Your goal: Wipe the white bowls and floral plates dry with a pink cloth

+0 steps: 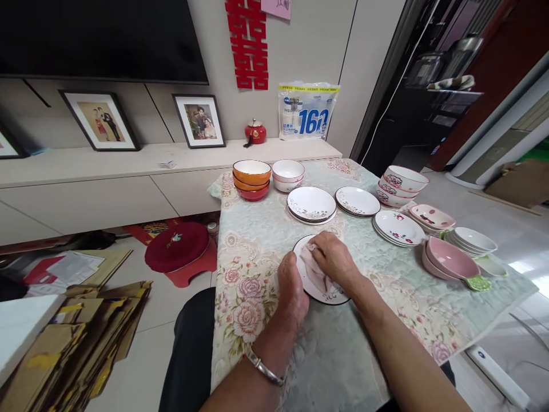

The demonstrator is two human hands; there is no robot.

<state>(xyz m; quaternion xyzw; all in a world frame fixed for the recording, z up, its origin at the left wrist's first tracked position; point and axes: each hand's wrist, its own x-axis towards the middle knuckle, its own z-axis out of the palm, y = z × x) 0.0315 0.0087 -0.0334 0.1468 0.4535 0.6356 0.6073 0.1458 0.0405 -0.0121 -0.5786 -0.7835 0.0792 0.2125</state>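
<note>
A white plate (316, 290) with a dark rim and a floral print lies in front of me, partly covered by my hands. My left hand (294, 290) holds its left edge, thumb up and fingers hidden below. Pressed against the plate's face is a pale pink cloth (315, 268), bunched under the curled fingers of my right hand (337, 256). Just beyond are two stacks of similar plates, a left stack (311, 201) and a right stack (358, 200).
A floral cloth (246, 286) covers the table. Orange and red bowls (252, 173), white bowls (288, 171), patterned bowls (401, 180), cherry-print plates (398, 226) and pink bowls (452, 257) stand around the far and right sides. A red stool (180, 246) is at left.
</note>
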